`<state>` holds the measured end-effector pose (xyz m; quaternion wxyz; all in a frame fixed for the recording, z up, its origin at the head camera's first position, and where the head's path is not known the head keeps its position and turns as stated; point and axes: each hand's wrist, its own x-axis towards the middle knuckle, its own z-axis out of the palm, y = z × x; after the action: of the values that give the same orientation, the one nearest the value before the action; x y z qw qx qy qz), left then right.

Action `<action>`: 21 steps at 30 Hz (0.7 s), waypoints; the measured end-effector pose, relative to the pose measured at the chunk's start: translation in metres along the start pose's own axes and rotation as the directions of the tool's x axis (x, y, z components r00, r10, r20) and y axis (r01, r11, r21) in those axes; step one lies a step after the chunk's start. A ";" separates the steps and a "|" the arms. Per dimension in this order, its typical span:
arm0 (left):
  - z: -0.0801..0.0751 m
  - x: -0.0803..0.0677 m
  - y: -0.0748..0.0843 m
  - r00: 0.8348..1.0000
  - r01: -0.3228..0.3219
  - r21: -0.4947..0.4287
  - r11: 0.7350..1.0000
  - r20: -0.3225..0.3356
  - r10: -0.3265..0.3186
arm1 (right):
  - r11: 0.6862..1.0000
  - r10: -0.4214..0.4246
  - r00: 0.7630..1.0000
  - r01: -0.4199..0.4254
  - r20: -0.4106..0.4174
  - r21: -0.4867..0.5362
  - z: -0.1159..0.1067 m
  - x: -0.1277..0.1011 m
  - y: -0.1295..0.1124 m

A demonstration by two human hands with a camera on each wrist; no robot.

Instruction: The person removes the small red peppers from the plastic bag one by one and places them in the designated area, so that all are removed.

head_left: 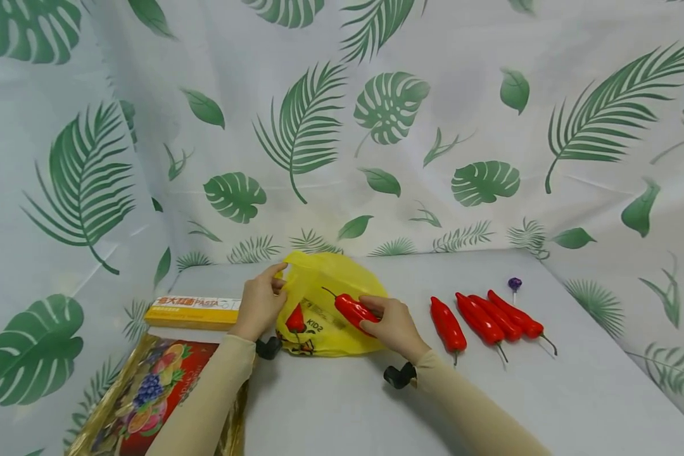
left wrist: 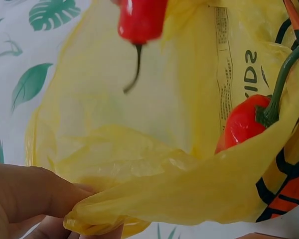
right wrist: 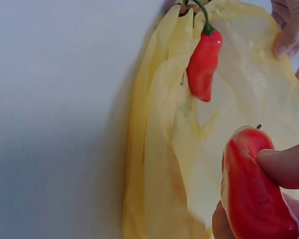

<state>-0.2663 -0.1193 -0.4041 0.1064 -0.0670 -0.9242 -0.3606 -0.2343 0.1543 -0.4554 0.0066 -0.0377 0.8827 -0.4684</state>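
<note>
My left hand (head_left: 260, 305) pinches the rim of a yellow plastic bag (head_left: 325, 269), holding its mouth up and open, as the left wrist view shows close up. In my right hand (head_left: 396, 326) is a red chili pepper (head_left: 353, 310), gripped between thumb and fingers with its stem toward the bag's opening. That pepper is over the bag in the head view. Another red pepper (right wrist: 204, 64) lies inside the bag near its lower edge, its green stem (left wrist: 284, 79) sticking up by the rim.
Right of the bag lie several red peppers (head_left: 448, 326) on the white table, with a purple lollipop (head_left: 515, 285) behind them. To the left are a yellow and white pasta box (head_left: 194, 311) and a gold-edged package with fruit pictures (head_left: 165, 386), partly under my left forearm.
</note>
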 end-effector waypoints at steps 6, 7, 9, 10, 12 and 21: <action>-0.003 0.002 -0.002 1.000 -0.009 0.001 1.000 -0.021 0.009 | 1.000 0.022 1.000 -0.022 0.000 -0.006 -0.026 -0.020 0.008; -0.003 0.003 -0.002 1.000 -0.010 0.005 1.000 -0.024 0.010 | 1.000 0.027 1.000 -0.027 -0.002 -0.010 -0.030 -0.023 0.011; -0.004 0.003 -0.002 1.000 -0.010 0.010 1.000 -0.024 0.010 | 0.999 0.033 0.999 -0.033 -0.006 -0.014 -0.038 -0.030 0.015; -0.004 0.003 -0.002 1.000 -0.010 0.011 1.000 -0.024 0.010 | 0.999 0.029 1.000 -0.029 -0.011 -0.016 -0.042 -0.033 0.018; -0.003 0.003 -0.002 1.000 -0.009 0.010 1.000 -0.020 0.009 | 1.000 0.019 0.999 -0.019 -0.026 -0.024 -0.051 -0.040 0.024; 0.001 0.001 0.001 1.000 0.001 0.002 1.000 -0.006 -0.001 | 0.996 0.048 0.995 -0.054 -0.085 -0.068 -0.092 -0.083 0.056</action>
<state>-0.2675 -0.1182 -0.4038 0.1090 -0.0655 -0.9244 -0.3597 -0.1590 0.2677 -0.4518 -0.0195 0.0040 0.8988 -0.4379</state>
